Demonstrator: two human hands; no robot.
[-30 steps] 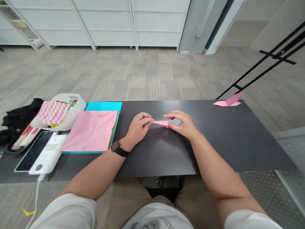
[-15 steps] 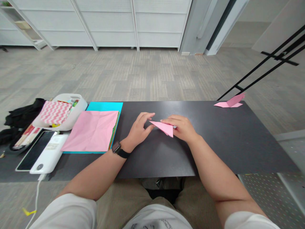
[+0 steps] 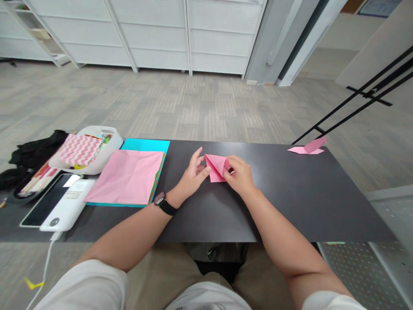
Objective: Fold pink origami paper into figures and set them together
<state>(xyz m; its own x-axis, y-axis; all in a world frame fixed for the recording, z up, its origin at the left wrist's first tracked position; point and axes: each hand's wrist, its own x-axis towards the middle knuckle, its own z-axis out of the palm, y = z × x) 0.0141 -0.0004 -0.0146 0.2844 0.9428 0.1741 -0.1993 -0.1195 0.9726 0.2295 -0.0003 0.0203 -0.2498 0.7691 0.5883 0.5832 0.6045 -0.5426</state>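
Observation:
A small folded piece of pink paper (image 3: 217,167) is over the middle of the dark table, partly opened out, with a raised flap. My right hand (image 3: 239,173) pinches its right edge between thumb and fingers. On the paper's left side is my left hand (image 3: 194,175), fingers apart and raised, the thumb close to or touching the paper's edge. A black watch is on my left wrist. At the far right corner of the table lies a folded pink paper shape (image 3: 312,147) with one part standing up.
Left of my hands, a large pink sheet (image 3: 129,176) tops a paper stack on a cyan sheet (image 3: 146,144). Further left are a white basket (image 3: 108,157), a white power bank (image 3: 67,206) with a cable, a dark-screened tablet (image 3: 48,200) and black cloth (image 3: 40,148).
The folded paper has turned from a narrow pointed shape to a wider one with a lifted flap. My right hand has shifted slightly left and now pinches it. The camera view has shifted slightly.

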